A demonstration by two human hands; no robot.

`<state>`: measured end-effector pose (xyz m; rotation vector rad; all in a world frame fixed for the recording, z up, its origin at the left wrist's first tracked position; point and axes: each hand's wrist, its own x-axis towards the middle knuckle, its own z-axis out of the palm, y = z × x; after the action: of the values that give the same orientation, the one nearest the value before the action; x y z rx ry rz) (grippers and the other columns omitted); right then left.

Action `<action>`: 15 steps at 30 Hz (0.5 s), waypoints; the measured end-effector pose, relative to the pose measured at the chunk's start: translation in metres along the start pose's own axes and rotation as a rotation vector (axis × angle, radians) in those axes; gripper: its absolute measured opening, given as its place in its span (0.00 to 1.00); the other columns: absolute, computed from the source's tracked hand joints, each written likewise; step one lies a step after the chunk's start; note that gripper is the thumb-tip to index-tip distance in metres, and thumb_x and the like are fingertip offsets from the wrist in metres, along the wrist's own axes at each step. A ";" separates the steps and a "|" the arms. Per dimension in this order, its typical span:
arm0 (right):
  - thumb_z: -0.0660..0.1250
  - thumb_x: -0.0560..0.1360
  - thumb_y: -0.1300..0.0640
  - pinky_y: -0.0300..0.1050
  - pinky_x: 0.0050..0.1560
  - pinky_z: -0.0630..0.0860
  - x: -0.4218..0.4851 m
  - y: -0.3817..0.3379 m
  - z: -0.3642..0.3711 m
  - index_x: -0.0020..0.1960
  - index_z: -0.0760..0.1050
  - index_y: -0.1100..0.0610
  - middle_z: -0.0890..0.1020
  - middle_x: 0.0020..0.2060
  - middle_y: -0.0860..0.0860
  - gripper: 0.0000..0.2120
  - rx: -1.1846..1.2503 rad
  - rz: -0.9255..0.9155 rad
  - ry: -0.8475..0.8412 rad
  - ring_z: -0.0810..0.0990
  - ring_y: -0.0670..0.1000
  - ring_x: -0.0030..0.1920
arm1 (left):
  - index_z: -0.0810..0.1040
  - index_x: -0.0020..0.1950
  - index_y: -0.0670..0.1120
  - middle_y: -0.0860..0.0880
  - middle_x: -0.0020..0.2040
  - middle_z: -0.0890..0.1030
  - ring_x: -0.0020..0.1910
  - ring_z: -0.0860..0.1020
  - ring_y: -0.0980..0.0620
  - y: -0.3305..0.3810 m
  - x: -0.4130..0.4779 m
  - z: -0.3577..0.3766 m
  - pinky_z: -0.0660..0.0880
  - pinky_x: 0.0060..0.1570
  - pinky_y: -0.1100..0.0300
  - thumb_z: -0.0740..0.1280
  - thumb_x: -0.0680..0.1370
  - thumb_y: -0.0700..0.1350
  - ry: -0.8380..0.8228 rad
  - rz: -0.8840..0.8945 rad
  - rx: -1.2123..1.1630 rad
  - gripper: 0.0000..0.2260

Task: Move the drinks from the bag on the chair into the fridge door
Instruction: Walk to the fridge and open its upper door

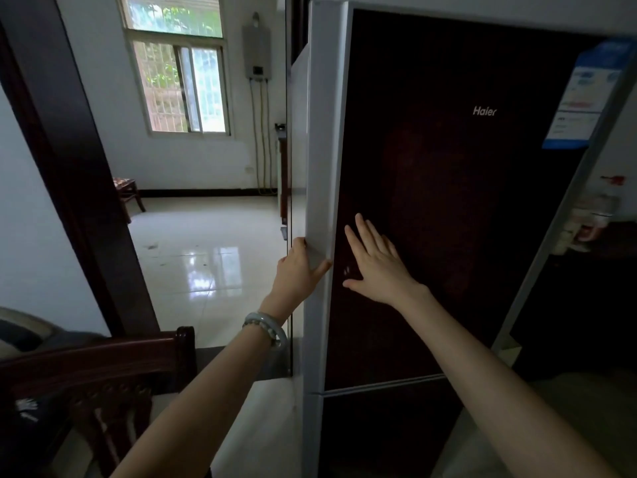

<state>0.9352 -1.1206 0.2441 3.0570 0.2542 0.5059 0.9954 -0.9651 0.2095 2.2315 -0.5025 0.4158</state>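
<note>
A tall fridge with a dark glossy upper door (448, 208) fills the right half of the head view. My left hand (298, 270) grips the door's white left edge (322, 167), fingers wrapped around it. My right hand (375, 263) lies flat on the dark door front with fingers spread, holding nothing. A dark wooden chair (100, 370) stands at the lower left. A dark bag (24, 419) with white print rests on it, mostly hidden. No drinks are visible.
A dark door frame (79, 174) stands left of the fridge. Beyond it lies a glossy tiled floor (206, 257), a window and a wall heater (256, 53). A lower fridge door (379, 432) sits under the upper one. A blue label (586, 98) is stuck at the upper right.
</note>
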 end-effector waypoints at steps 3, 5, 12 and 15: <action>0.68 0.73 0.47 0.57 0.74 0.46 -0.001 -0.002 -0.001 0.75 0.37 0.55 0.33 0.74 0.55 0.47 0.033 0.021 -0.024 0.36 0.54 0.74 | 0.64 0.60 0.40 0.41 0.57 0.76 0.53 0.77 0.42 -0.001 -0.001 -0.001 0.74 0.53 0.45 0.68 0.74 0.52 -0.022 0.000 -0.001 0.24; 0.68 0.73 0.47 0.56 0.74 0.47 -0.005 -0.006 -0.002 0.75 0.37 0.56 0.33 0.74 0.55 0.47 0.034 0.023 -0.016 0.36 0.55 0.74 | 0.64 0.61 0.39 0.41 0.57 0.76 0.53 0.77 0.41 0.002 -0.004 -0.002 0.74 0.52 0.45 0.68 0.74 0.53 -0.020 -0.009 -0.016 0.24; 0.67 0.74 0.47 0.51 0.72 0.47 -0.064 -0.013 -0.011 0.76 0.40 0.56 0.36 0.75 0.54 0.44 0.153 0.022 0.074 0.41 0.54 0.75 | 0.61 0.67 0.41 0.42 0.61 0.73 0.56 0.75 0.44 0.020 -0.068 0.001 0.75 0.53 0.46 0.68 0.74 0.53 0.018 0.095 -0.069 0.29; 0.67 0.74 0.47 0.46 0.69 0.44 -0.099 -0.014 -0.019 0.76 0.40 0.55 0.33 0.74 0.51 0.44 0.198 0.007 0.085 0.40 0.51 0.74 | 0.62 0.69 0.40 0.42 0.61 0.72 0.59 0.72 0.45 0.030 -0.101 -0.002 0.72 0.59 0.47 0.68 0.74 0.51 0.059 0.214 -0.003 0.29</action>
<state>0.8350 -1.1233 0.2298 3.2319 0.3140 0.6504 0.8933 -0.9599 0.1847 2.1631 -0.7131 0.5898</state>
